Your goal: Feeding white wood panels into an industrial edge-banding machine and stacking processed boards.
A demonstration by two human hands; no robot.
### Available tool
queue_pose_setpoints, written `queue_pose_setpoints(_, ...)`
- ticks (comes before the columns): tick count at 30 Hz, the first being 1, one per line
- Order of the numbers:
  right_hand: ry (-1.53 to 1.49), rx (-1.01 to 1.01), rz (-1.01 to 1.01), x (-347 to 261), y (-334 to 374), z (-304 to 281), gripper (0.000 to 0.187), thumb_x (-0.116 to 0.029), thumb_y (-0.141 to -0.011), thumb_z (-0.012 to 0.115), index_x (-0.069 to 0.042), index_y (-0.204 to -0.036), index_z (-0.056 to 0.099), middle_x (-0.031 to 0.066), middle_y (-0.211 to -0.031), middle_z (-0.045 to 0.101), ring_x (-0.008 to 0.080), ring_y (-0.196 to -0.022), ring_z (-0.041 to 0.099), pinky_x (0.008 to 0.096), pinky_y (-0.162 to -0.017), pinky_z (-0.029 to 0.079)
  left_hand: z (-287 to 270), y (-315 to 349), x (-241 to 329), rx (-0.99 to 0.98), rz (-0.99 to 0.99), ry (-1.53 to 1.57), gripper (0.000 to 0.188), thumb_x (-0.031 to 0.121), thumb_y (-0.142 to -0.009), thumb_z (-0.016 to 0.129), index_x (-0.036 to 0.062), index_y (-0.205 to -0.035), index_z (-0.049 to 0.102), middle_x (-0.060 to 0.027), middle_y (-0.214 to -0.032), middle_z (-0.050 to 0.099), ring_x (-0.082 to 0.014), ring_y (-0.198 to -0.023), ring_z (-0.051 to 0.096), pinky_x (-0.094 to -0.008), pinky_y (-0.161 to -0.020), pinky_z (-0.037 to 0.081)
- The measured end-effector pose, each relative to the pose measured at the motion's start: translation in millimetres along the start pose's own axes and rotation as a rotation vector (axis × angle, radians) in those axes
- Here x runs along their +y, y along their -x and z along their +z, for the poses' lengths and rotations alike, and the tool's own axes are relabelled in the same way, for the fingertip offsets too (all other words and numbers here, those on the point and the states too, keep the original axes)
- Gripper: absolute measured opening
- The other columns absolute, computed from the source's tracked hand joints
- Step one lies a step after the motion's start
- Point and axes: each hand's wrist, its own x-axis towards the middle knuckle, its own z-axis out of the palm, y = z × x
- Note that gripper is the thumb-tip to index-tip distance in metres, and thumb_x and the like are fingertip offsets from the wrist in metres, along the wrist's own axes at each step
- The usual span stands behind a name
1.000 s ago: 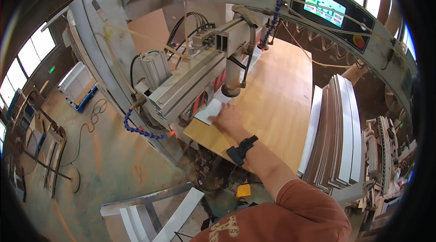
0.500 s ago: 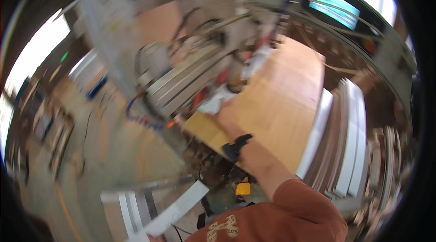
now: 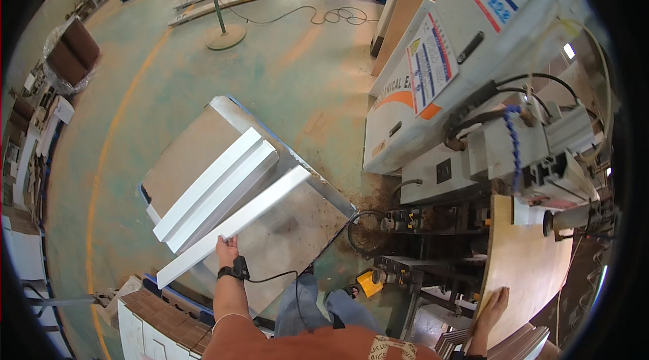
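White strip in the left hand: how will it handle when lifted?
Probably stiff: the white strip looks straight. Likely apt to tilt, since it extends both ways beyond the left hand. Perhaps light: one hand holds it.

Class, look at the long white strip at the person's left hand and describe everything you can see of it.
The white strip is long, narrow and straight, with a smooth, pale face and squared ends; its material cannot be told for certain. It slants from lower left to upper right above a low pallet load, beside other white pieces. The fingers of the left hand hold its near edge, around mid-length. Whether it also rests on the load is unclear.
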Motion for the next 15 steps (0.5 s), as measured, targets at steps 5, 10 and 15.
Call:
queue_pose_setpoints(5,0.045,0.12,0.086,16,-3,5,0.04,-0.03,-0.085,0.036,0.004,-0.103,0.045,0.0183,-0.104,0.046,0.0288,-0.098,0.042,0.0331,-0.085,0.031,23,-95,-6,0.115,0.047,0.082,0.025,0.019,-0.083,0.043,-0.0018,-0.096,0.04,-0.0136,-0.094,0.046,-0.0284,-0.08,0.052,-0.0431,-0.071,0.049)
queue_pose_setpoints(10,0.172,0.237,0.192,-32,10,1,0.037,-0.025,-0.083,0.03,0.004,-0.085,0.054,0.0153,-0.077,0.054,0.0247,-0.069,0.05,0.0352,-0.063,0.041,29,-194,-15,0.109,0.14,0.021,0.024,0.015,-0.082,0.045,-0.0044,-0.094,0.037,-0.0146,-0.091,0.044,-0.0289,-0.074,0.053,-0.0418,-0.064,0.052)
queue_pose_setpoints(15,0.54,0.0,0.17,-95,21,-15,0.04,-0.027,-0.083,0.028,0.004,-0.087,0.053,0.0211,-0.082,0.055,0.033,-0.079,0.05,0.0374,-0.072,0.038,19,-277,-30,0.114,0.185,0.002,0.027,0.014,-0.081,0.047,-0.0087,-0.092,0.038,-0.0171,-0.091,0.044,-0.029,-0.071,0.054,-0.0354,-0.063,0.054)
